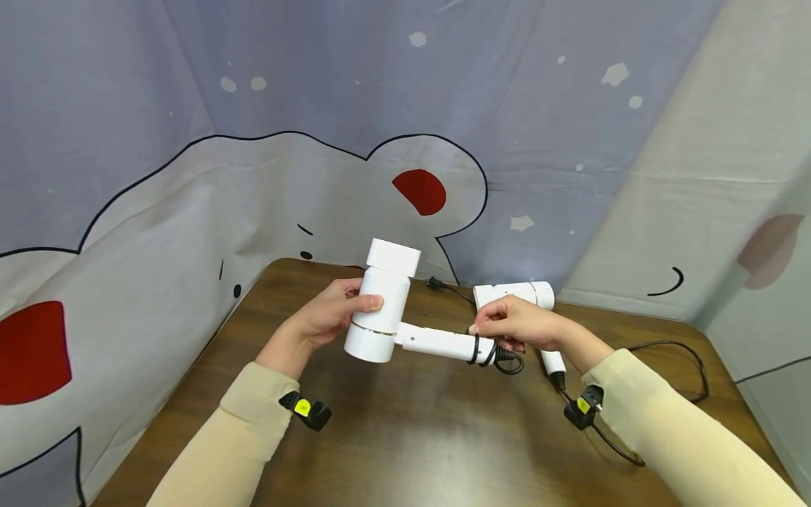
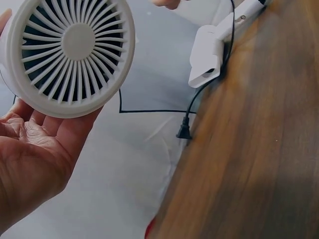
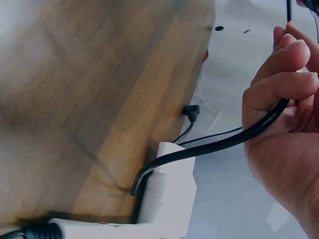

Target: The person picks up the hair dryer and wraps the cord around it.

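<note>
My left hand (image 1: 329, 313) grips a white hair dryer (image 1: 388, 299) by its barrel, off the table, with the thumb across it. In the left wrist view its round slatted grille (image 2: 79, 42) faces the camera. The handle (image 1: 437, 341) points right, and a black cord (image 1: 476, 350) is wound around its end. Beside that end, my right hand (image 1: 522, 322) pinches the cord. The right wrist view shows the cord (image 3: 214, 147) running through its curled fingers. Part of the winding is hidden behind the right hand.
A second white hair dryer (image 1: 543, 294) lies on the wooden table (image 1: 393, 436) behind my right hand. Its black plug (image 1: 435, 284) is near the back edge. Black cord (image 1: 693, 352) curves over the table's right side. A patterned curtain (image 1: 355, 84) hangs behind.
</note>
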The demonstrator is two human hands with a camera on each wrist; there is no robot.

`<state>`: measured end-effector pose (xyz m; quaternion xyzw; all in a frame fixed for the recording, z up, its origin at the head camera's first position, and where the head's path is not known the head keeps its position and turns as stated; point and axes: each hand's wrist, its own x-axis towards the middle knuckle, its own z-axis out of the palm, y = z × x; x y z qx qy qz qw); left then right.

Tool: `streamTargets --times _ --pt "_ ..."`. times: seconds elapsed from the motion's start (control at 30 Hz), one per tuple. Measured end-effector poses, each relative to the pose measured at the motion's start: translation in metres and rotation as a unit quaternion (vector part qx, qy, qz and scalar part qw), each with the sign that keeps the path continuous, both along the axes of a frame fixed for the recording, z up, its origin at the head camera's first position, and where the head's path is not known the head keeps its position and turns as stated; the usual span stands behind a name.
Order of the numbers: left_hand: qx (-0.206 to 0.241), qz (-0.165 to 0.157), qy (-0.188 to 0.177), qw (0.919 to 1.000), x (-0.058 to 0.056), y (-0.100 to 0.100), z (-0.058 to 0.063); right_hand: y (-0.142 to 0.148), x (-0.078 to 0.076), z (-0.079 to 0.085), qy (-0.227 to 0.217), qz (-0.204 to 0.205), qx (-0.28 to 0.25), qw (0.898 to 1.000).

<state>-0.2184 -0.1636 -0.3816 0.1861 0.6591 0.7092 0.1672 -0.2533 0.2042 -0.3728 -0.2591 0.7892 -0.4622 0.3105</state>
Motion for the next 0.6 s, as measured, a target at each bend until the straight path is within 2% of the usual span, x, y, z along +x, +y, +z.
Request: streamTargets --times 0.27,0.6 --pt "-0.030 0.003 0.001 0.9995 -0.001 0.003 0.000 -0.008 0.000 0.019 0.006 0.022 0.034 0.999" --pt "-0.057 0.000 0.005 0.9983 -0.007 0.006 0.000 -0.013 -0.003 0.036 0.008 0.040 0.101 0.994"
